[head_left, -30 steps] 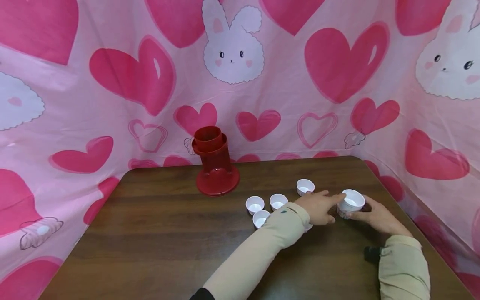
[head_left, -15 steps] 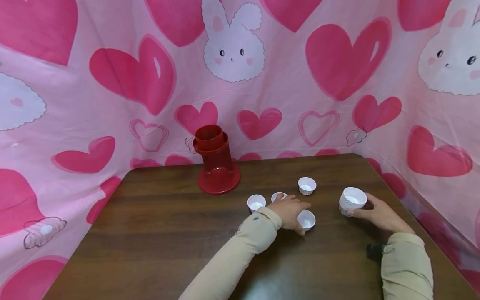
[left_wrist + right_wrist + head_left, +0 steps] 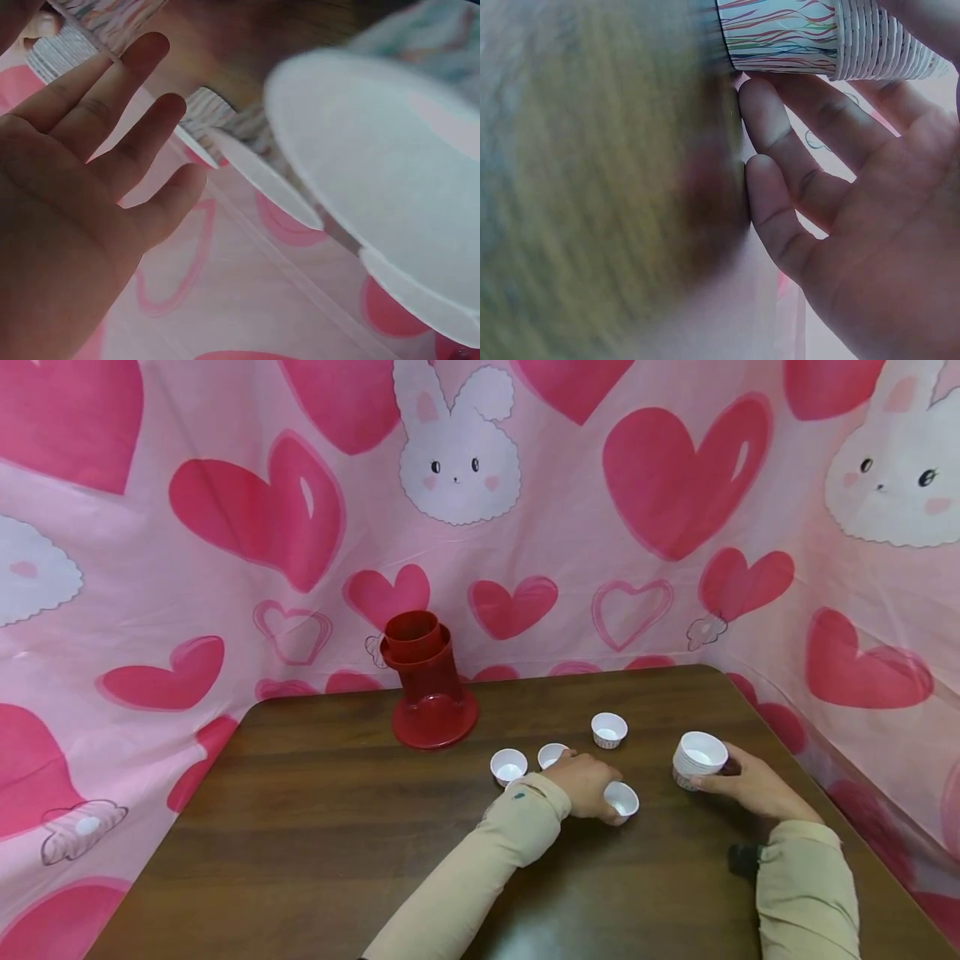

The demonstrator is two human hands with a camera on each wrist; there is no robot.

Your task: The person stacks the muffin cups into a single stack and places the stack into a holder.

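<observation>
My left hand (image 3: 585, 785) pinches a small white paper cup (image 3: 623, 800) at the middle of the table; in the left wrist view the cup's patterned side (image 3: 124, 16) shows by the thumb and forefinger, the other fingers spread out. At the right, my right hand (image 3: 757, 787) holds a stack of nested paper cups (image 3: 697, 760) upright. Close up in the right wrist view, the stack (image 3: 780, 34) has many rims and a wavy coloured-line print, with fingertips low against the tabletop. Loose paper cups (image 3: 509, 767), (image 3: 552, 755) stand beside my left hand, which hides part of the group.
Another paper cup (image 3: 609, 730) stands behind, between the two hands. A red stepped cylinder on a round base (image 3: 435, 718) stands at the back of the brown wooden table (image 3: 300, 827). A pink heart-print cloth (image 3: 562, 510) hangs round the back and sides.
My left hand has gone from the stack back left to the loose cups, has taken hold of one and shifted it slightly right. My right hand keeps holding the stack in place.
</observation>
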